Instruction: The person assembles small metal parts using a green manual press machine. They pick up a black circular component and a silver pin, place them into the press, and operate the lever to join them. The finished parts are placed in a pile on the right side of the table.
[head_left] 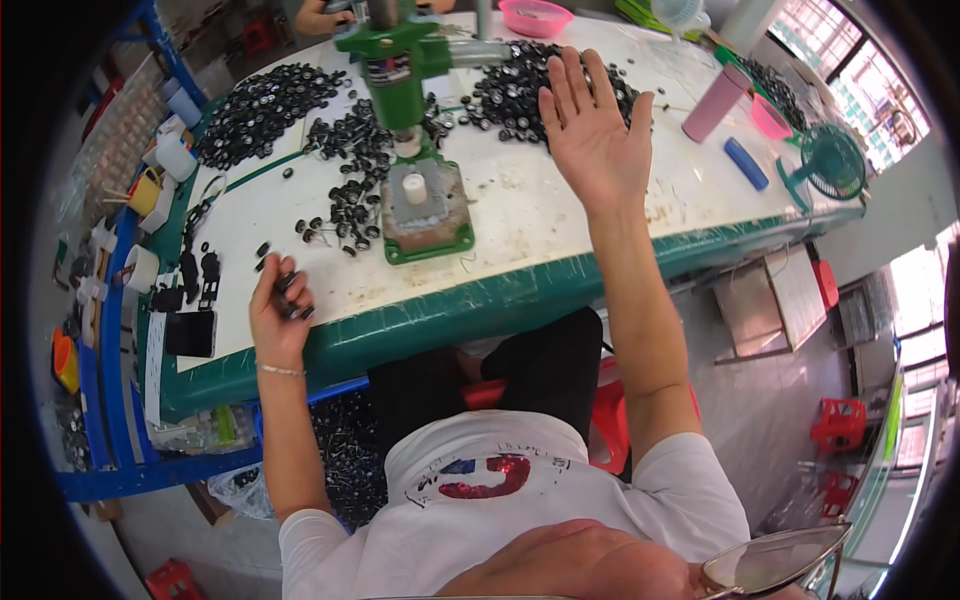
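Observation:
My left hand [272,325] is at the left front of the table, its fingers curled round several small black wheels [293,312]. My right hand [602,150] is raised with its palm showing and fingers spread, nothing in it. Behind its fingers lies a pile of black wheels [505,100]. Between my hands stands a green bench press [398,100], with a white round piece [414,187] upright on its metal base [430,243]. Beside the base, to its left, lie wheels with thin axles [352,212].
A large wheel heap [262,110] covers the back left. A phone [190,334] lies at the left corner. To the right are a pink tumbler [716,103], a blue case [746,164] and a green fan [830,163]. Someone's hand [325,18] shows at the far side.

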